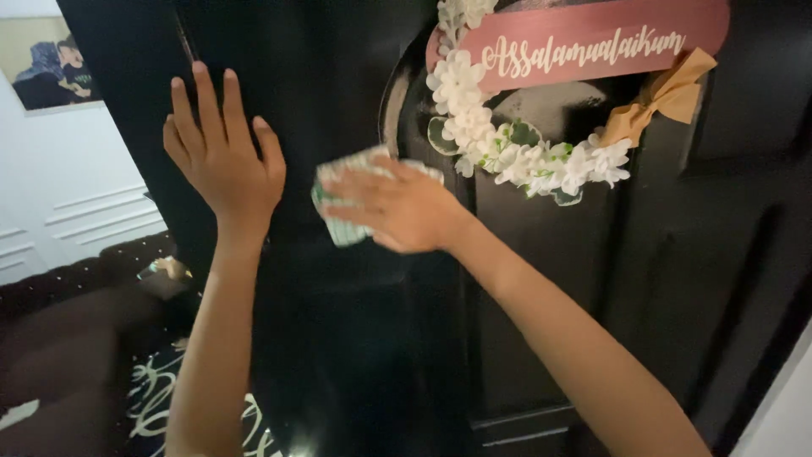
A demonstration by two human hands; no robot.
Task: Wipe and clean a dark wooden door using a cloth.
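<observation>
The right hand [397,207] is pressing a green-and-white checked cloth [342,222] flat against the black door [338,338], fingers stretched over the cloth and holding it to the panel; the cloth is sitting just left of the flower wreath [524,161] hanging on that door, near but not touching its white blossoms. The left hand [224,156] is resting open and empty on the door, fingers spread wide and pointing up, well left of the wreath and just beside the cloth without touching it. The wreath is carrying a pink sign [592,38] across its top and a tan bow [668,97] on its right side; both are lying above and to the right of the right hand. Far left of the wreath, past the door's edge, a white panelled wall [76,195] is showing with a framed picture [51,68] on it; below that a dark sofa [68,322] is standing, and a dark rug [152,398] with pale curling lines is lying beside it on the floor.
</observation>
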